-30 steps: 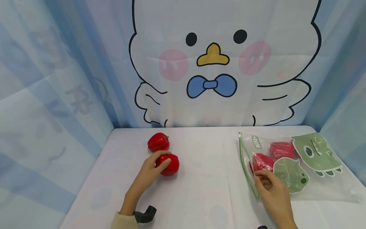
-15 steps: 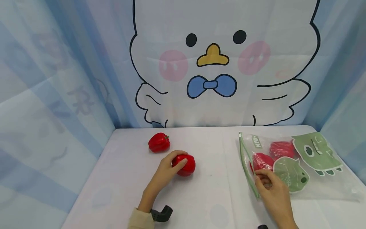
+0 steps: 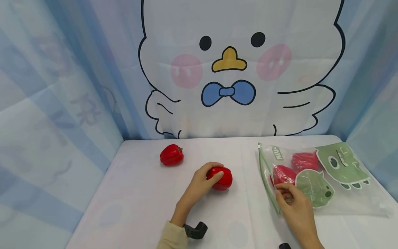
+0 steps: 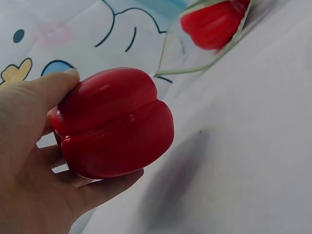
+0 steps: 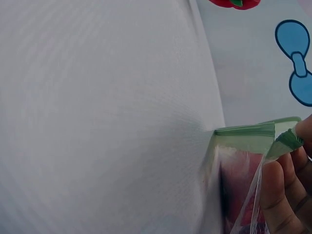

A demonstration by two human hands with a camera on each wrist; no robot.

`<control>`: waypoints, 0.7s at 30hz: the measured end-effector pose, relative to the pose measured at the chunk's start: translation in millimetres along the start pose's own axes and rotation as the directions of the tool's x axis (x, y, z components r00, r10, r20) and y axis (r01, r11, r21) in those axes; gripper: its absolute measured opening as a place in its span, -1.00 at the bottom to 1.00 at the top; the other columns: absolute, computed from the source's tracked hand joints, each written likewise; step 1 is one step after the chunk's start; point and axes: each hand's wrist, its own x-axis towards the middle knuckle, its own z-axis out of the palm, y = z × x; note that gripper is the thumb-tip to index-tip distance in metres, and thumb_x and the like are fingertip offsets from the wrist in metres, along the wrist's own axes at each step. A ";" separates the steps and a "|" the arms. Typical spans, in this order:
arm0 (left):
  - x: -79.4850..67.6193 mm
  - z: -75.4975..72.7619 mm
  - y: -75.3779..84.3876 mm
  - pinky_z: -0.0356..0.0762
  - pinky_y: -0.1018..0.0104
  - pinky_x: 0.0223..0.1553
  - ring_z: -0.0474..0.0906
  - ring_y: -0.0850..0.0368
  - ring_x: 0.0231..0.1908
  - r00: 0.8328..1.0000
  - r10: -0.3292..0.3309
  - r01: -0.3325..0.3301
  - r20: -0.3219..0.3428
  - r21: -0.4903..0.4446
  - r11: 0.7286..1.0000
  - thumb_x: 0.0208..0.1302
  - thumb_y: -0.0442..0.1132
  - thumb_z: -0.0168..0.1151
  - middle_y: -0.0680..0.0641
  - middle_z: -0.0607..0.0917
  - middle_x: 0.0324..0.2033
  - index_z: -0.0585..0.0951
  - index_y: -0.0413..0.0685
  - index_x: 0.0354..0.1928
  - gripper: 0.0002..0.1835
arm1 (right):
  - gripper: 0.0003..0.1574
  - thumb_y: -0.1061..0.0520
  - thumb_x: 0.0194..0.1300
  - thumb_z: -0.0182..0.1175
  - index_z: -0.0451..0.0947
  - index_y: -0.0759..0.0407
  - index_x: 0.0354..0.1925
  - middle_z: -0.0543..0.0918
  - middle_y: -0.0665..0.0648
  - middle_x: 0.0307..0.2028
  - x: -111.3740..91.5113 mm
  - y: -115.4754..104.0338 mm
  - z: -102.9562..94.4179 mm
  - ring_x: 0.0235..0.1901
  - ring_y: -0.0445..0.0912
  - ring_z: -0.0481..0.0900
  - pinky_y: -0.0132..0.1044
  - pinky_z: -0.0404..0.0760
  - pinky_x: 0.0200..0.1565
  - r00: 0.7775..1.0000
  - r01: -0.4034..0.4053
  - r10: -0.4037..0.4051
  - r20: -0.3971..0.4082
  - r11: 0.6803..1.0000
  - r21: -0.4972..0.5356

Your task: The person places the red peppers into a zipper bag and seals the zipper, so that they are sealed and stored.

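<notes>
My left hand [image 3: 200, 181] grips a red bell pepper [image 3: 221, 179], thumb on one side and fingers round the other. In the left wrist view this pepper [image 4: 114, 124] hangs over the white table, with its shadow below. With thumb and fingers, my right hand [image 3: 295, 205] pinches the green zip edge of a clear zip bag [image 3: 357, 202] lying at the right. The right wrist view shows the green zip edge [image 5: 246, 131] held apart at the mouth. Two red bell peppers [image 3: 284, 174] show through the bag's plastic, partly covered by its green dinosaur prints.
Another red bell pepper [image 3: 171, 155] lies at the back left of the white table [image 3: 140, 207]. Behind the table hangs a curtain [image 3: 230, 114] with a cartoon bird on it. A black wrist strap [image 3: 196, 230] sits on the left wrist.
My left hand has carried the red bell pepper rightward, away from the other pepper and closer to the bag. My right hand keeps its pinch on the bag's edge.
</notes>
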 end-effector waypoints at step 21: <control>15.1 36.4 17.6 0.71 0.18 0.11 0.53 0.08 0.21 0.995 0.086 -0.086 0.053 -0.017 0.996 0.51 0.02 0.23 0.02 0.64 0.25 0.60 0.22 0.27 -0.63 | -0.79 0.32 0.30 0.36 0.70 0.22 -0.08 0.72 0.13 -0.29 0.3 -3.1 -1.2 -0.39 -0.46 0.49 -0.65 0.47 -0.36 1.000 -0.015 0.015 0.001 0.999 -0.031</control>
